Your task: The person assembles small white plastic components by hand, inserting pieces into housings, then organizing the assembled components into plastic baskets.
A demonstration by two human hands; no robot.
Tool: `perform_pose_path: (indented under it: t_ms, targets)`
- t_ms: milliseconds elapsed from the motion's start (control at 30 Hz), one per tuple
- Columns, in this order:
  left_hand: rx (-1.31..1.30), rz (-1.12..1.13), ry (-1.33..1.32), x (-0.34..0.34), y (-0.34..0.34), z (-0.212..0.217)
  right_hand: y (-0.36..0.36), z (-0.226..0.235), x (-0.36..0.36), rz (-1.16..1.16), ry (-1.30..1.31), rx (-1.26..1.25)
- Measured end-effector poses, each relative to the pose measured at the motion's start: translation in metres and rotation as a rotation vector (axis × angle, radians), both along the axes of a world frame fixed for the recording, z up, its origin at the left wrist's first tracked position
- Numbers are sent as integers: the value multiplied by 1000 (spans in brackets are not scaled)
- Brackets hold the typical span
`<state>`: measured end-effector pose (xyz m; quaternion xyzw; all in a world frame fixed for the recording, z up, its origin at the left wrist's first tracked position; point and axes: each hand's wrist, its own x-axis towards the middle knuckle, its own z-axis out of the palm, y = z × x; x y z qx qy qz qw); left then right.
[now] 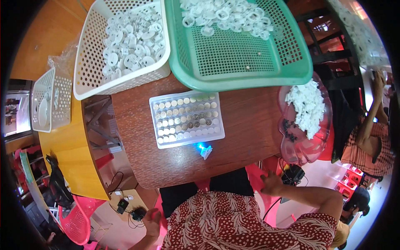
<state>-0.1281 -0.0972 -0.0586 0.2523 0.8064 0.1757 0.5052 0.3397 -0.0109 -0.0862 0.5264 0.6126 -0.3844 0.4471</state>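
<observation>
My right hand [273, 183] is off the table's near right edge, its fingers apart and nothing in them. My left hand [151, 222] is low beside my lap at the left; its fingers are bunched in view, and I cannot tell whether they are closed. Neither hand touches anything on the table. Nearest to me on the brown table [175, 166] lies a small white plastic piece [205, 152] with a glowing blue light. Behind it sits a white tray [187, 143] with rows of round, coin-like discs [183, 119], some silvery and some whitish.
A white basket [121, 85] of white plastic parts and a green basket [241, 83] with clear-white rings stand at the back. On the right, a pink dish [306, 154] holds white pieces and small black bits. A yellow table [71, 158] and a person [371, 141] flank the sides.
</observation>
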Motion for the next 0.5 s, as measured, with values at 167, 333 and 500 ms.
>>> perform_pose_path:
  t_ms: [167,333,500]
  targets:
    - [-43,-507,339,-8,11,-15,40,10,-3,13,76,105]
    - [836,-815,630,25,61,28,34,55,-34,269,512,506]
    - [1072,-580,243,87,128,59,71,91,-83,-117,1035,1117]
